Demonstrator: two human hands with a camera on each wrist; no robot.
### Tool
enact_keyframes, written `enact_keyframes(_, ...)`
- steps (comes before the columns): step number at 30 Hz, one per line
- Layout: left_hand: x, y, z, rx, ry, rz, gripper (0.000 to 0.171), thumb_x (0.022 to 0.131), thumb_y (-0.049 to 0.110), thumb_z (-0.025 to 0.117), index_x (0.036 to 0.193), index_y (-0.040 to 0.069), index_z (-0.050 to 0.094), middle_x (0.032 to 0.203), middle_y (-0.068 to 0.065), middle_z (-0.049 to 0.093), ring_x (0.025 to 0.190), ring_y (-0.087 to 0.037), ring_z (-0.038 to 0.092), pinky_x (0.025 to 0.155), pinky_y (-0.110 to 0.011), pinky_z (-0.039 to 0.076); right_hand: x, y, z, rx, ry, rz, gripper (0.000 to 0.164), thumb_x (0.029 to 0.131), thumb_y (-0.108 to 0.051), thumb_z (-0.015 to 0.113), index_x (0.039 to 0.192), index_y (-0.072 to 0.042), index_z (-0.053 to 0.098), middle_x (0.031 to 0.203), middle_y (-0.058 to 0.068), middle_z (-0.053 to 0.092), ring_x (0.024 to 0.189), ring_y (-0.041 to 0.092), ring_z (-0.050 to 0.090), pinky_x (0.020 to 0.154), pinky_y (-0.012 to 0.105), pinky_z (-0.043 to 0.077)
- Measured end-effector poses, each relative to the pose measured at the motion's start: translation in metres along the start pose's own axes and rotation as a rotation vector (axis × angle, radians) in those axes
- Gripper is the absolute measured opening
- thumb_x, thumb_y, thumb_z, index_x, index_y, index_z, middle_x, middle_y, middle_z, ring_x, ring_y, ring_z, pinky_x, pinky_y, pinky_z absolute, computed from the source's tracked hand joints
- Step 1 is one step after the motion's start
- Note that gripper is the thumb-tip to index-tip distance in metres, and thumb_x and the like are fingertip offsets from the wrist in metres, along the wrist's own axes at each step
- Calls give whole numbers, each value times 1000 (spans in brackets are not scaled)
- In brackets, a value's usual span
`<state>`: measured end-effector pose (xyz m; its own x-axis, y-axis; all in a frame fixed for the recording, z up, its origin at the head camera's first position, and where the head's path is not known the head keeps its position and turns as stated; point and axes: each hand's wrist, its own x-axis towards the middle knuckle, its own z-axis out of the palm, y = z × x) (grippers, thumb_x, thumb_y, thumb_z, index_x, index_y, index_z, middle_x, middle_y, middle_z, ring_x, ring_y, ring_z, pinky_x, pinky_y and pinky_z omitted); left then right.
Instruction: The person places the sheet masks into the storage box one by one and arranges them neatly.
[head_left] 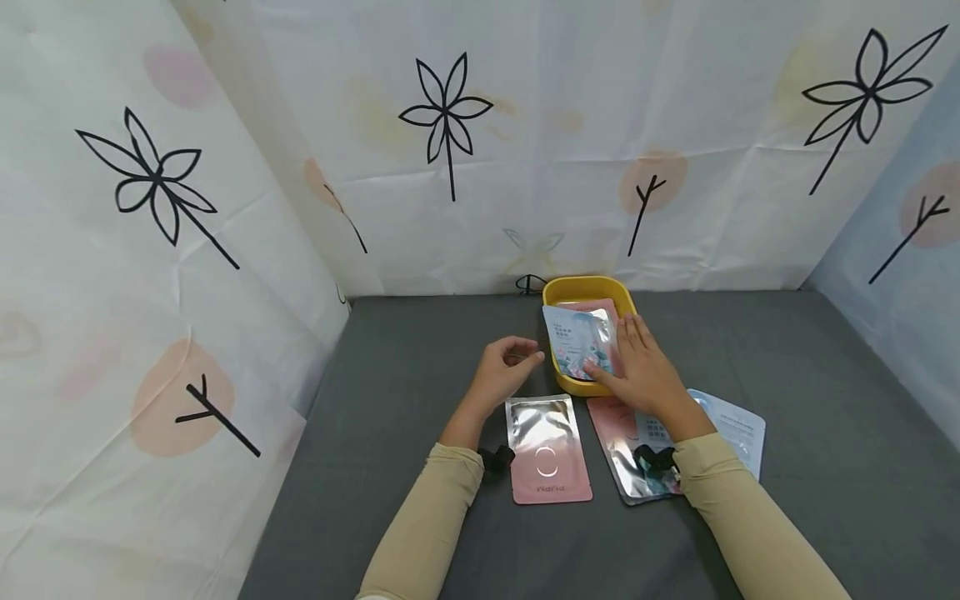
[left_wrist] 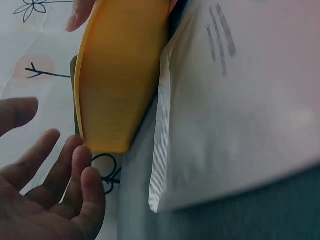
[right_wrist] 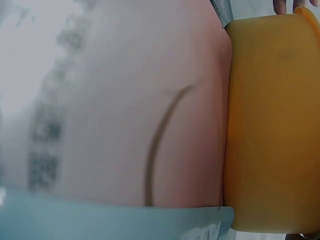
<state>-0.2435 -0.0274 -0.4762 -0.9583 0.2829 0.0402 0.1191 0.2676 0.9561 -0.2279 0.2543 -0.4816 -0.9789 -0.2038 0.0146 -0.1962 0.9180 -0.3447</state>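
Observation:
A small yellow bin (head_left: 588, 282) stands on the grey table near the back. Inside lies a blue-and-white sheet mask packet (head_left: 567, 333), its upper left corner over the rim, with a pink packet (head_left: 609, 309) under it. My right hand (head_left: 641, 371) lies along the bin's right side, fingers straight, the thumb touching the blue packet's lower part. My left hand (head_left: 504, 371) hovers just left of the bin, fingers loosely bent and holding nothing. In the left wrist view its fingers (left_wrist: 91, 187) appear beside the yellow bin (left_wrist: 120, 75).
In front of the bin lies a pink-and-silver packet (head_left: 551, 467). Under my right forearm several more packets overlap, a pink one (head_left: 611, 425) at left and a blue-and-white one (head_left: 738, 429) at right. A patterned white cloth (head_left: 487, 233) hangs behind the table.

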Motion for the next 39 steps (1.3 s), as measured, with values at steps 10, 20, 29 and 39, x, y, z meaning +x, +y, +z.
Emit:
enact_keyframes(10,-18,-2,-27,264,-188,-12,50,102,33,71,141,2,64,139,-18,66,124,-34,64,105,-51,55,-3,0,-1,5,-4,15,117,100,-78,44,166,10,3,177,27,-1,166,42,-7,132,62,7)
enact_keyframes(20,-36,-5,-31,540,-307,2,66,92,38,81,141,-2,62,125,-20,64,112,-30,61,96,-48,55,-2,3,-2,-13,7,-1,116,101,-76,44,165,11,3,176,28,0,166,42,-6,133,61,9)
enact_keyframes(29,-53,0,-21,649,-289,-34,82,76,42,95,143,5,64,130,-19,58,119,-35,57,97,-51,55,-1,2,0,-6,18,-32,115,101,-74,48,165,13,5,176,30,1,166,43,-5,132,61,9)
enact_keyframes(39,-59,-7,-17,690,-272,4,84,72,35,100,142,5,64,127,-17,59,114,-32,58,97,-48,55,0,2,0,-6,21,-35,116,101,-75,47,165,12,5,176,30,2,166,43,-4,132,62,11)
